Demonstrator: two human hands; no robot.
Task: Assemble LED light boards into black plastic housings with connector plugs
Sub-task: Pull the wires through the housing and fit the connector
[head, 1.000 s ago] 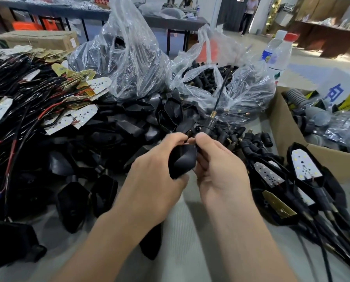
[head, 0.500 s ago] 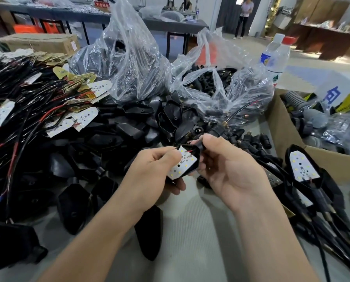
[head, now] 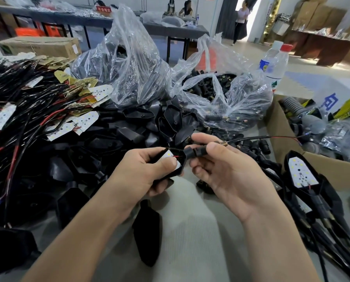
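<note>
The left hand (head: 143,171) grips a black housing (head: 181,166) containing an LED board (head: 171,154); the right hand (head: 227,176) pinches its connector plug (head: 196,152). A clear bag (head: 245,104) behind holds plugs (head: 208,86).

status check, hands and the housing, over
Left hand grips housing, LED board inside. Right hand pinches connector plug at housing's end. Nothing blocking; wire trails right.

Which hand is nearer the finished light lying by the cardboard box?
Right. The right hand is directly left of that finished light, pinching the connector plug; the left hand is farther left, gripping the black housing.
</note>
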